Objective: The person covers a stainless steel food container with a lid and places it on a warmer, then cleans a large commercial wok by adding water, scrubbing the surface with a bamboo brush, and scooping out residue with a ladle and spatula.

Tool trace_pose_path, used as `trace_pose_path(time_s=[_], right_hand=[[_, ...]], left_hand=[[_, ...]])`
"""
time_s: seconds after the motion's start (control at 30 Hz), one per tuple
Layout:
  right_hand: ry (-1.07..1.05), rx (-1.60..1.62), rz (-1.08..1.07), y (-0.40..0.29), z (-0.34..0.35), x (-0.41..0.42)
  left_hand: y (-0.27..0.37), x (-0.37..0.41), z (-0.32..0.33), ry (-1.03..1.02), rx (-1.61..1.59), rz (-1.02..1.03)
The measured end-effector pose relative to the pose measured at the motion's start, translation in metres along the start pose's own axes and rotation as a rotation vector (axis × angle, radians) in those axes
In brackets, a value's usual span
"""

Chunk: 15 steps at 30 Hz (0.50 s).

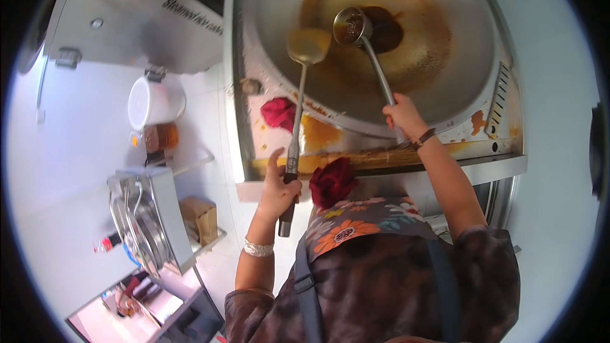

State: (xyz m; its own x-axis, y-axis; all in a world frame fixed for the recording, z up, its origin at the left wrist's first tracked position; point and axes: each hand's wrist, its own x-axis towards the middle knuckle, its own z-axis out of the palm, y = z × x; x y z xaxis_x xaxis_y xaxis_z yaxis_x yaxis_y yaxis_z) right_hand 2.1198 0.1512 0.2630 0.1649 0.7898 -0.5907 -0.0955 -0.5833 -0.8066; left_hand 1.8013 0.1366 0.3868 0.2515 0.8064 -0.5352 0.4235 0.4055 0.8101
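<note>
My left hand (281, 188) grips the dark handle of a wok spatula (309, 47), whose metal blade is over the left side of a very large wok (467, 57). My right hand (406, 116) holds the metal handle of a ladle (351, 26); its bowl has brown liquid in it and is beside a small dark pool of brown sauce (386, 33) at the wok's middle. One red cloth (279, 113) lies on the stove top behind the spatula handle. Another dark red cloth (333, 182) is at the front edge, between my hands.
The steel stove edge (495, 166) runs before me, with orange-brown spills on its top. A slotted metal strip (498, 100) lies at the right. Left of the stove are a steel cabinet (133, 14), a white bucket (155, 103), a brown-filled container (164, 136) and a paper bag (200, 221).
</note>
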Motion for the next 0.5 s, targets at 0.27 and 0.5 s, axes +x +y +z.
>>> trace_pose_path(time_s=[0.27,0.5], right_hand=[[-0.324,0.578,0.168,-0.058,0.029,-0.069],[-0.269,0.393,0.067,-0.085,0.037,-0.11]], left_hand=[[-0.092,0.031,-0.045,0.388,0.058,0.119],[-0.118,0.103,-0.086,0.421,0.265,0.202]])
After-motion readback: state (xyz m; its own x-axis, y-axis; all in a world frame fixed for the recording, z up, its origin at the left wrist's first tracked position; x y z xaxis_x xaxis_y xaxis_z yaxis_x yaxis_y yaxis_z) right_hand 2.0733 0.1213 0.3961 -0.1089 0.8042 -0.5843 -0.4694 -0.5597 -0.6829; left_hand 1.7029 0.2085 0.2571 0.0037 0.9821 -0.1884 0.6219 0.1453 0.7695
